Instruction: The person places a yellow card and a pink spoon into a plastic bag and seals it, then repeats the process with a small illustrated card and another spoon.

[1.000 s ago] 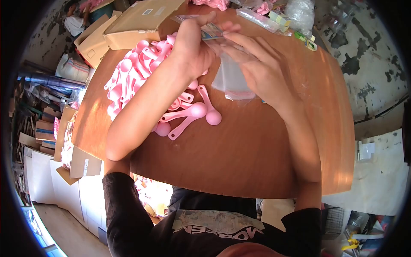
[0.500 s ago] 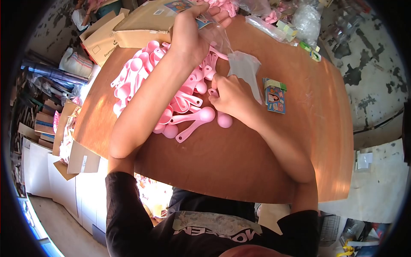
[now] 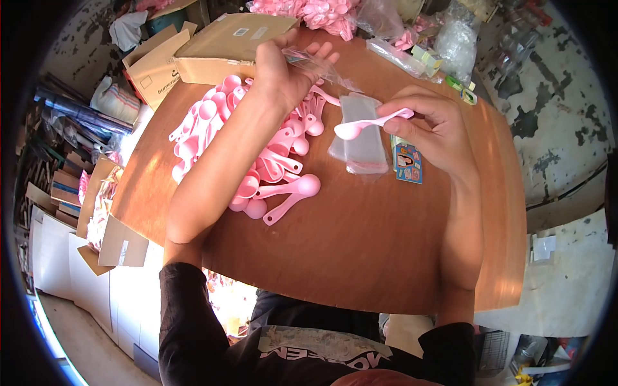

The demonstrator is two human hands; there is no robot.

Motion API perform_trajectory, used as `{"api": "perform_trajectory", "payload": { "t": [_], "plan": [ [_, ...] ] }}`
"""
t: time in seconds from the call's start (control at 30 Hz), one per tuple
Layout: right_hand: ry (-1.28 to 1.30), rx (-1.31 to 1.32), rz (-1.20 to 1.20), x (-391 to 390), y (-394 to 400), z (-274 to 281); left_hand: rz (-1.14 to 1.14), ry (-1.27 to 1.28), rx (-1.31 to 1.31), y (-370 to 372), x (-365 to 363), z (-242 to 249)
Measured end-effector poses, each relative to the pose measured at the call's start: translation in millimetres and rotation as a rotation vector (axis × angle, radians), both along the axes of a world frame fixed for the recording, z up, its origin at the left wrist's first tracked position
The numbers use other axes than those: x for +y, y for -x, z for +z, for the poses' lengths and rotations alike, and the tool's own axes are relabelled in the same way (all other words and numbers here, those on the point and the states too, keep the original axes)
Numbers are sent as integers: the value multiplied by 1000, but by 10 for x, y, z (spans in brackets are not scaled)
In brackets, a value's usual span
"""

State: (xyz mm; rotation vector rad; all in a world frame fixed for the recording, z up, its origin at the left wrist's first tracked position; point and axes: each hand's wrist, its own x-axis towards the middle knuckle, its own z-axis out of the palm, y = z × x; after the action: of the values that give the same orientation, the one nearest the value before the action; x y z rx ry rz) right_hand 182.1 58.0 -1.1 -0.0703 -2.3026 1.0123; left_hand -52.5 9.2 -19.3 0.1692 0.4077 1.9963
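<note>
My left hand (image 3: 286, 72) is raised over the back of the pile of pink spoons (image 3: 207, 110), palm up, holding a clear plastic bag (image 3: 318, 67) between thumb and fingers. To the right, my right hand (image 3: 432, 125) pinches a pink spoon (image 3: 351, 130) by the end of its handle, with the bowl pointing left. This spoon hangs above a stack of clear bags (image 3: 367, 154) on the table. Small printed cards (image 3: 408, 165) lie just below my right hand. More pink spoons (image 3: 308, 185) lie at the pile's near edge.
A cardboard box (image 3: 215, 67) stands on the table (image 3: 360, 257) behind the pile. Pink packed items (image 3: 328, 16), plastic wrap (image 3: 457, 42) and a green tape roll (image 3: 468, 96) are at the back. Open boxes (image 3: 125, 241) stand at the left.
My right hand has moved right from the pile, lifting a spoon over the bags. My left hand has moved slightly down and left, and the card seen near it before no longer shows clearly.
</note>
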Motion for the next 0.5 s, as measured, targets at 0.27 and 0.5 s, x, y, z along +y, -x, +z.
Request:
{"api": "perform_trajectory", "payload": {
  "t": [0.27, 0.5],
  "plan": [
    [-361, 79, -154, -126, 179, -139, -118, 49, 63, -201, -70, 21],
    [-380, 117, -241, -57, 35, 17, -136, 72, 245, -150, 14, -66]
  ]
}}
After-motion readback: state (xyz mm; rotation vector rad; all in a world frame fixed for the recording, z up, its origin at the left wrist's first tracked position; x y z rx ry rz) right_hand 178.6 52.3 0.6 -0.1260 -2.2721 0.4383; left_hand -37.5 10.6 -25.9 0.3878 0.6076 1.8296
